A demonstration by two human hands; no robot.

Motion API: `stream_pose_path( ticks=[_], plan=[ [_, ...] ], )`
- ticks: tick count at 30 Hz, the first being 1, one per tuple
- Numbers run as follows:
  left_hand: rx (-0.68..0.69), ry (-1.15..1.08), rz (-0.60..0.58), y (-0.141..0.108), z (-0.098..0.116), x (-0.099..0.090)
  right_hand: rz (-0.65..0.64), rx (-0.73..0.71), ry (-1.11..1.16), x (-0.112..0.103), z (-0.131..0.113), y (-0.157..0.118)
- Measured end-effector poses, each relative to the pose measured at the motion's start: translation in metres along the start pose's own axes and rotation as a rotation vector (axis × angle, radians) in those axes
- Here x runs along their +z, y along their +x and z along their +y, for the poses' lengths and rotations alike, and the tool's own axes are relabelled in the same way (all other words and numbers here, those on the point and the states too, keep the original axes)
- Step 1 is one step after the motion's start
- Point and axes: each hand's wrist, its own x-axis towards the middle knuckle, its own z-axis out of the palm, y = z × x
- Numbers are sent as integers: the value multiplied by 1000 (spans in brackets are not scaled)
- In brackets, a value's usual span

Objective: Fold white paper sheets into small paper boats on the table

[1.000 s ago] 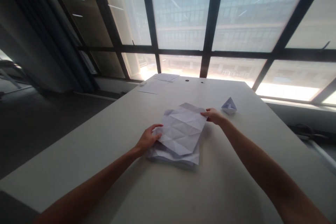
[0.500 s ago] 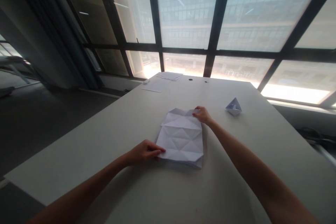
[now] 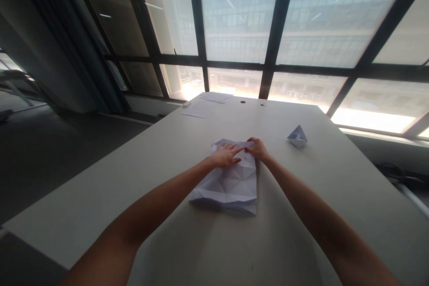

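A creased sheet of white paper (image 3: 231, 183) lies in front of me, folded in layers, its near edge lifted a little off the table. My left hand (image 3: 226, 155) rests flat on its upper part, fingers spread and pointing to the far right corner. At that corner my right hand (image 3: 256, 148) pinches the paper's edge between thumb and fingers. The two hands almost meet there. The left hand and forearm hide part of the paper's left side and top.
A folded paper boat (image 3: 297, 136) stands on the white table (image 3: 161, 152), right of the paper. Several flat sheets (image 3: 201, 108) lie at the far left end, with a small pale item (image 3: 186, 104) beside them. Windows (image 3: 234, 18) rise behind the table.
My left hand has left the paper's near left corner and moved up onto its far part, opening flat. The near edge has risen slightly. My right hand stays at the far right corner.
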Motion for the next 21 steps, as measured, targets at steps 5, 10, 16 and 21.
stream_pose_path(
  ticks=[5, 10, 16, 21],
  plan=[
    [80, 247, 55, -4, -52, 26, 29, 373, 397, -1, -17, -59],
    [130, 327, 69, -8, -58, 24, -176, 406, 555, -6, -35, -156],
    [150, 413, 76, -6, -58, 29, -247, 205, 137, -19, -38, -205],
    [108, 609, -6, -4, -47, 27, -118, -337, -437, -28, -47, -215]
  ],
)
